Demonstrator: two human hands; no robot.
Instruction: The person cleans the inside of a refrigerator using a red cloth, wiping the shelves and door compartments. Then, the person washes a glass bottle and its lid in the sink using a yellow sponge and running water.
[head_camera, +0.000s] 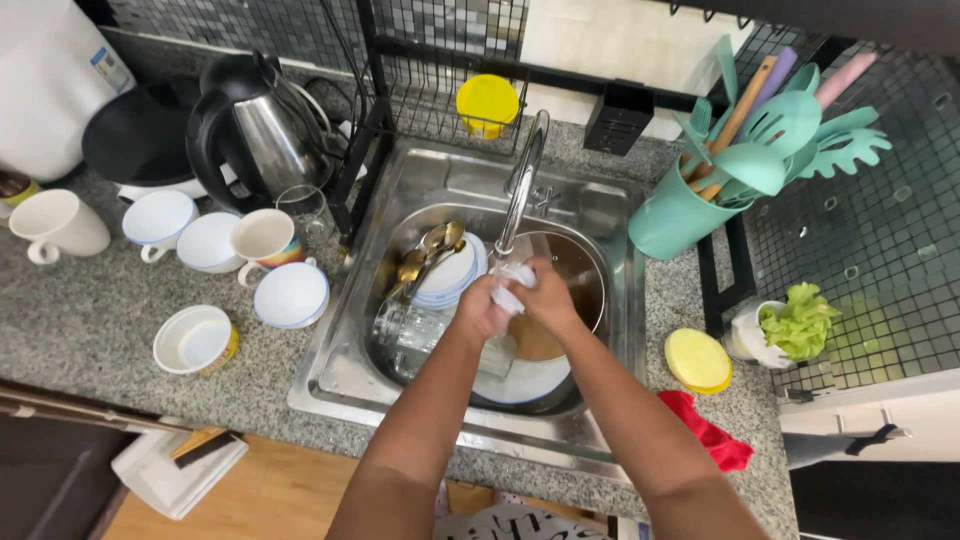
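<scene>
Head view: both my hands are over the sink (420, 185), right under the faucet (522, 180). My left hand (480, 310) & right hand (548, 295) are pressed together, fingers clenched round a wet white cloth (510, 285). Below them: a brown-lidded pan (570, 290), a white plate (525, 380), a clear glass (410, 325), stacked bowls w/ gold spoons (430, 255). Cups sit on the counter (90, 320) to the left; a yellow lid (697, 358) & red rag (710, 432) lie to the right.
</scene>
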